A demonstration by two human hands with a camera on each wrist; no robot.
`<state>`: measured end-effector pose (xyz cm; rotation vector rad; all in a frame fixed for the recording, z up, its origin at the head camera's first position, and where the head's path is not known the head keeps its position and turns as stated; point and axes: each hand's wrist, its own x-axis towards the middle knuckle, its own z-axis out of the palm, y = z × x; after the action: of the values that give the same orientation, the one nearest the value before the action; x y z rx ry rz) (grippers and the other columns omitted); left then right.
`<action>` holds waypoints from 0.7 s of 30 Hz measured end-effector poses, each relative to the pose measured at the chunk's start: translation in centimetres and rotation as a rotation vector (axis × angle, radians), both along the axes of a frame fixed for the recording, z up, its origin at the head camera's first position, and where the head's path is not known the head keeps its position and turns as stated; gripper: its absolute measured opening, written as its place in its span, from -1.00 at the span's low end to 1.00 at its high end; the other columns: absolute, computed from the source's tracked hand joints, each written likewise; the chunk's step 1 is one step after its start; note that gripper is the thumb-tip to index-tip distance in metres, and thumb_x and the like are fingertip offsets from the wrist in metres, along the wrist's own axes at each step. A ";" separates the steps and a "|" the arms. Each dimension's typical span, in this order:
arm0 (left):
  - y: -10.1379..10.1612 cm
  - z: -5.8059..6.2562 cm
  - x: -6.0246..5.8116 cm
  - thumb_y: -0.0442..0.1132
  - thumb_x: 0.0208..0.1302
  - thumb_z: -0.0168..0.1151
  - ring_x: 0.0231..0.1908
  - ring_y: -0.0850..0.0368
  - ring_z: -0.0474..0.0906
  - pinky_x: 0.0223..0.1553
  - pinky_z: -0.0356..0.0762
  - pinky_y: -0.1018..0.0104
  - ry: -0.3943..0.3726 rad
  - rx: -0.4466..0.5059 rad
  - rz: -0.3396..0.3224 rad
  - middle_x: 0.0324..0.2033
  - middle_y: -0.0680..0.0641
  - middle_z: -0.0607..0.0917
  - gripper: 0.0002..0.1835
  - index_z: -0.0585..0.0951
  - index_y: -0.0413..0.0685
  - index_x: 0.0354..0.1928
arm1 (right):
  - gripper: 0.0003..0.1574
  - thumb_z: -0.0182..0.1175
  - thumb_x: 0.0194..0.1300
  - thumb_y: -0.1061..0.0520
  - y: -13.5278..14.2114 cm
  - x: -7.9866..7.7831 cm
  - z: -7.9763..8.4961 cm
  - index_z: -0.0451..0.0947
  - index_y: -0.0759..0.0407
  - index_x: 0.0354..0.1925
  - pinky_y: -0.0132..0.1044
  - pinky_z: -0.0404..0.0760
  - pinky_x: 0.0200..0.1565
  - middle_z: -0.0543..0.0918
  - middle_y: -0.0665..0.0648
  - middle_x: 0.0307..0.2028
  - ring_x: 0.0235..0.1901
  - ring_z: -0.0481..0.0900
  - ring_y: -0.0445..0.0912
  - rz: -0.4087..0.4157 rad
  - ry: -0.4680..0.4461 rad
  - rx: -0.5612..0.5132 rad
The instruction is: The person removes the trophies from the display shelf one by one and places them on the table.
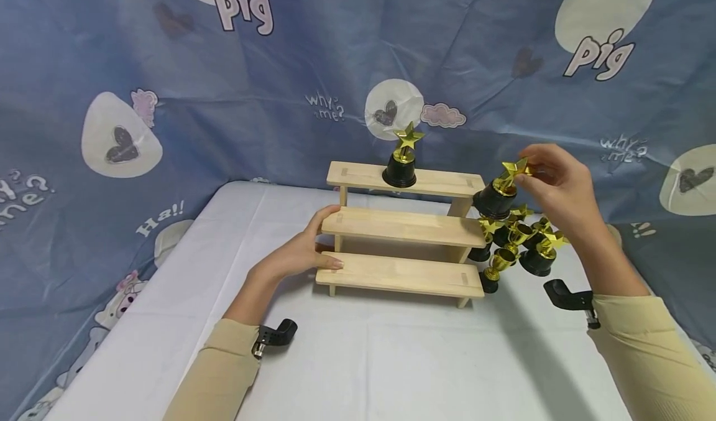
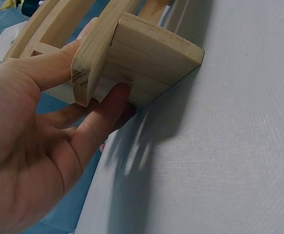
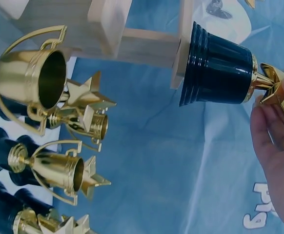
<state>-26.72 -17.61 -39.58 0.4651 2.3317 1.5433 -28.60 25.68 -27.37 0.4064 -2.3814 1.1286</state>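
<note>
A three-step wooden display stand (image 1: 403,224) sits on the white table. My left hand (image 1: 299,247) grips its left end, the thumb over the lowest step and the other fingers at the side and the middle step. Up beside the top step's right end, my right hand (image 1: 559,185) pinches a star trophy (image 1: 495,198) by its gold star. That trophy tilts, its black base (image 3: 217,68) close to the step's end in the right wrist view. Another star trophy (image 1: 400,167) stands upright on the top step, right of its middle.
Right of the stand, several gold trophies cluster on the table, among them a cup trophy (image 1: 500,263) in front and a star trophy (image 1: 539,258). A blue printed cloth (image 1: 279,97) hangs behind. The white tablecloth (image 1: 391,359) spreads in front of the stand.
</note>
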 end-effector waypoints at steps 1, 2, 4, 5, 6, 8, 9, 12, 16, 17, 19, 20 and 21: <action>0.0 0.0 0.0 -0.28 0.11 0.50 0.54 -0.28 -0.13 0.38 0.17 -0.28 0.004 -0.004 0.003 0.58 -0.11 -0.27 0.20 -0.14 0.51 0.54 | -0.54 0.28 0.30 0.27 0.2 0.0 -0.1 0.57 0.01 0.15 -0.63 0.41 0.00 0.55 -0.25 -0.04 -0.04 0.49 -0.35 -0.003 0.001 0.003; -0.1 0.0 0.0 -0.28 0.11 0.51 0.55 -0.26 -0.17 0.38 0.15 -0.28 0.006 -0.006 0.005 0.58 -0.12 -0.26 0.20 -0.14 0.52 0.54 | -0.54 0.28 0.30 0.27 0.3 0.1 -0.1 0.57 -0.01 0.15 -0.63 0.41 0.00 0.55 -0.25 -0.03 -0.03 0.49 -0.35 -0.007 0.001 0.004; -0.1 0.0 0.0 -0.28 0.11 0.51 0.54 -0.27 -0.14 0.38 0.16 -0.28 0.005 -0.003 0.002 0.58 -0.13 -0.26 0.20 -0.14 0.53 0.53 | -0.53 0.28 0.30 0.27 0.7 0.2 -0.3 0.57 -0.02 0.16 -0.63 0.40 -0.01 0.55 -0.23 -0.01 -0.03 0.49 -0.35 -0.014 0.001 0.001; -0.1 0.0 0.0 -0.27 0.11 0.51 0.54 -0.26 -0.15 0.38 0.16 -0.28 0.004 -0.004 0.002 0.58 -0.14 -0.26 0.20 -0.14 0.53 0.53 | -0.52 0.28 0.31 0.27 1.0 0.3 -0.3 0.57 -0.02 0.16 -0.63 0.40 -0.01 0.55 -0.24 -0.01 -0.04 0.49 -0.36 -0.019 0.002 0.003; -0.1 0.0 0.1 -0.27 0.11 0.50 0.53 -0.28 -0.10 0.37 0.18 -0.28 0.002 -0.002 -0.001 0.57 -0.14 -0.27 0.20 -0.14 0.53 0.53 | -0.52 0.28 0.31 0.27 1.2 0.4 -0.3 0.56 -0.01 0.17 -0.64 0.40 -0.02 0.55 -0.24 -0.01 -0.04 0.49 -0.37 -0.023 0.002 0.004; -0.1 0.1 0.0 -0.28 0.12 0.50 0.50 -0.33 -0.01 0.35 0.22 -0.27 -0.005 0.001 -0.006 0.57 -0.15 -0.28 0.20 -0.15 0.52 0.54 | -0.52 0.27 0.31 0.27 1.6 0.5 -0.2 0.56 0.01 0.18 -0.65 0.39 -0.03 0.54 -0.28 -0.03 -0.05 0.49 -0.38 -0.029 0.003 0.007; -0.2 0.1 0.0 -0.28 0.12 0.50 0.50 -0.34 0.01 0.34 0.23 -0.26 -0.005 0.000 -0.007 0.57 -0.15 -0.28 0.20 -0.15 0.51 0.54 | -0.52 0.27 0.31 0.27 1.8 0.6 -0.2 0.56 0.03 0.18 -0.65 0.39 -0.04 0.55 -0.28 -0.04 -0.05 0.49 -0.38 -0.031 0.003 0.008; -0.2 -0.2 -0.3 -0.28 0.11 0.50 0.51 -0.34 -0.02 0.35 0.22 -0.27 0.002 -0.005 -0.004 0.57 -0.15 -0.28 0.20 -0.16 0.46 0.55 | -0.53 0.27 0.31 0.28 2.2 0.7 -0.2 0.56 0.06 0.17 -0.67 0.40 -0.05 0.55 -0.32 -0.07 -0.07 0.49 -0.38 -0.043 -0.003 0.017; -0.4 -1.2 -0.9 -0.26 0.10 0.52 0.54 -0.29 -0.14 0.36 0.19 -0.31 0.011 -0.019 0.009 0.58 -0.13 -0.29 0.22 -0.17 0.53 0.54 | -0.55 0.27 0.32 0.26 2.9 0.9 -0.8 0.55 0.07 0.17 -0.71 0.39 -0.07 0.53 -0.33 -0.09 -0.08 0.49 -0.39 -0.062 -0.035 0.040; -0.4 -1.4 -1.1 -0.25 0.09 0.52 0.54 -0.29 -0.14 0.35 0.19 -0.32 0.012 -0.023 0.013 0.58 -0.12 -0.30 0.23 -0.17 0.57 0.53 | -0.55 0.27 0.32 0.25 3.1 1.0 -1.0 0.54 0.06 0.17 -0.71 0.39 -0.08 0.53 -0.33 -0.10 -0.09 0.48 -0.40 -0.068 -0.046 0.048; -0.5 -1.8 -1.3 -0.23 0.08 0.54 0.54 -0.29 -0.13 0.34 0.21 -0.31 0.013 -0.025 0.014 0.58 -0.09 -0.31 0.24 -0.17 0.65 0.51 | -0.55 0.27 0.33 0.23 3.5 1.2 -1.4 0.53 0.06 0.18 -0.73 0.38 -0.09 0.52 -0.32 -0.11 -0.09 0.47 -0.41 -0.078 -0.068 0.060; -0.5 -2.0 -1.4 -0.22 0.07 0.54 0.54 -0.29 -0.13 0.34 0.22 -0.31 0.019 -0.025 0.012 0.58 -0.08 -0.30 0.24 -0.17 0.66 0.50 | -0.55 0.27 0.34 0.21 3.7 1.3 -1.6 0.53 0.05 0.18 -0.73 0.38 -0.10 0.51 -0.32 -0.11 -0.09 0.47 -0.42 -0.085 -0.078 0.068; -0.6 -2.1 -1.5 -0.20 0.06 0.55 0.54 -0.28 -0.13 0.33 0.24 -0.31 0.022 -0.026 0.011 0.58 -0.08 -0.30 0.24 -0.17 0.70 0.49 | -0.55 0.27 0.34 0.20 3.8 1.4 -1.8 0.52 0.05 0.18 -0.73 0.37 -0.11 0.50 -0.32 -0.12 -0.09 0.47 -0.42 -0.090 -0.088 0.076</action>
<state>-28.17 -18.16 -41.68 0.4665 2.3712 1.5185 -27.18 29.50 -29.20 0.2762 -2.4983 1.0385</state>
